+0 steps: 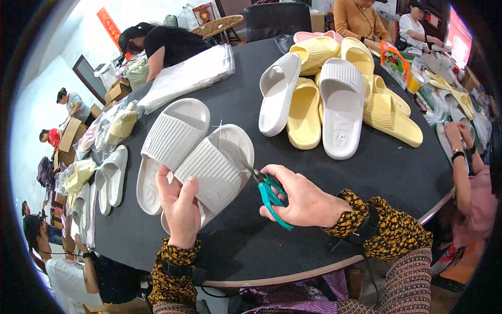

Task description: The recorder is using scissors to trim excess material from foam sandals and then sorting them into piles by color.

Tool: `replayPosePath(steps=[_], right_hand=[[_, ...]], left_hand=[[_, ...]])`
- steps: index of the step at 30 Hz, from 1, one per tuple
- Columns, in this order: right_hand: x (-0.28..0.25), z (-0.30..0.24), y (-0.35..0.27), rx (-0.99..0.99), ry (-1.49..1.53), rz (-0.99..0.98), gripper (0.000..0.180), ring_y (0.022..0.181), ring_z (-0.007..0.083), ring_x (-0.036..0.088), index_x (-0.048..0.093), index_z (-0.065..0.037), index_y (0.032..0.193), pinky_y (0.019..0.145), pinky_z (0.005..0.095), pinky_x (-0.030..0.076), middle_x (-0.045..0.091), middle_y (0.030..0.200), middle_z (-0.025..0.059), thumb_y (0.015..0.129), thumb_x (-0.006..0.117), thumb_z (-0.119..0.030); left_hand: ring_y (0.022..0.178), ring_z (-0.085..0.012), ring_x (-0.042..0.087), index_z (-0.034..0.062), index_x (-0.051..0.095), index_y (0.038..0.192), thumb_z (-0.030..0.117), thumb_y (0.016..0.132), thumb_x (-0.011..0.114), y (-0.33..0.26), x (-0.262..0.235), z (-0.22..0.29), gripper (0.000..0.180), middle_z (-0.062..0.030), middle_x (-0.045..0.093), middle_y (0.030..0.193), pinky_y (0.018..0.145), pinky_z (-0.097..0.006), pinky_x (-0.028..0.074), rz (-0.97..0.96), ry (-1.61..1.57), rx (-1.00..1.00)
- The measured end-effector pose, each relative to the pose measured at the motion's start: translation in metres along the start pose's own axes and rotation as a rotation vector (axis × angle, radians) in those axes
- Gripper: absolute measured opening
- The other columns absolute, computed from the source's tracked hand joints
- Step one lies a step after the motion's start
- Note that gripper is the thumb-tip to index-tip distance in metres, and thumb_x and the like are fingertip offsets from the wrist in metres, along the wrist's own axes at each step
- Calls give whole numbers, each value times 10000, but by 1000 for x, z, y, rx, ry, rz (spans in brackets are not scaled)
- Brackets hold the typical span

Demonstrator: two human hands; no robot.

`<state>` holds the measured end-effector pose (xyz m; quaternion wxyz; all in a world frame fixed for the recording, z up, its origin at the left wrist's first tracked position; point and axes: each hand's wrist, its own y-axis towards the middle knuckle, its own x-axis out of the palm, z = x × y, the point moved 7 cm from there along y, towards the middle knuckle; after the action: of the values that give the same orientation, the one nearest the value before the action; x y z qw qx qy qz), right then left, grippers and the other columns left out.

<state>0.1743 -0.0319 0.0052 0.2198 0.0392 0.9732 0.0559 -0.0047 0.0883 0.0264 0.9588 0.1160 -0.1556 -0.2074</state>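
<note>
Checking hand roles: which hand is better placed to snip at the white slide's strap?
Right. The right hand already holds the teal scissors, blades at the white slide. The left hand grips that slide's heel, steadying it.

A heap of yellow and white slippers (334, 99) occupies the upper centre. Clear bags (188, 76) lie upper left on the black table (366, 178).

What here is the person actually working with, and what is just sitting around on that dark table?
In use:
- left hand on the near white slipper
- its mate, the second white slipper
- right hand holding teal scissors

Lying about:
- pile of yellow and white slippers
- stack of clear bags
- bagged slippers
</note>
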Motion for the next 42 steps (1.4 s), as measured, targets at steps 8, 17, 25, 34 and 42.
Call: replayPosePath(steps=[8, 17, 25, 34, 42], right_hand=[[-1, 4, -4, -34, -123, 41, 634, 819, 200, 596, 421, 4, 1217, 723, 308, 518, 548, 993, 149, 753, 771, -252], [-1, 6, -4, -65, -113, 62, 524, 820, 200, 620, 462, 20, 1177, 692, 304, 540, 576, 994, 155, 783, 724, -204], [-3, 6, -3, -75, -103, 75, 480, 828, 221, 627, 461, 34, 1176, 701, 313, 544, 579, 994, 176, 810, 681, -185], [-5, 3, -4, -118, -125, 77, 463, 824, 264, 639, 456, 52, 1169, 712, 342, 533, 589, 959, 206, 814, 659, -166], [-5, 7, -2, -128, -121, 108, 424, 786, 267, 650, 458, 48, 1148, 710, 351, 525, 616, 896, 198, 832, 656, -154]], left_hand=[[1125, -227, 524, 16, 228, 1360, -49, 859, 490, -1, 0, 0, 569, -201, 518, 1230, 971, -352, 394, 12, -16, 38], [1091, -211, 546, 15, 226, 1354, -49, 860, 513, -3, 3, -2, 575, -200, 533, 1212, 917, -309, 409, -57, 41, 57], [1115, -237, 543, 10, 191, 1358, -48, 866, 510, -6, 10, -2, 590, -238, 531, 1205, 938, -348, 418, -115, 106, 71], [1152, -253, 526, 25, 177, 1375, -50, 854, 515, -9, 12, -5, 626, -257, 508, 1222, 971, -366, 412, -146, 137, 64], [1133, -253, 537, 31, 175, 1379, -55, 843, 510, -9, 13, -6, 638, -252, 505, 1222, 945, -362, 431, -146, 192, 20]])
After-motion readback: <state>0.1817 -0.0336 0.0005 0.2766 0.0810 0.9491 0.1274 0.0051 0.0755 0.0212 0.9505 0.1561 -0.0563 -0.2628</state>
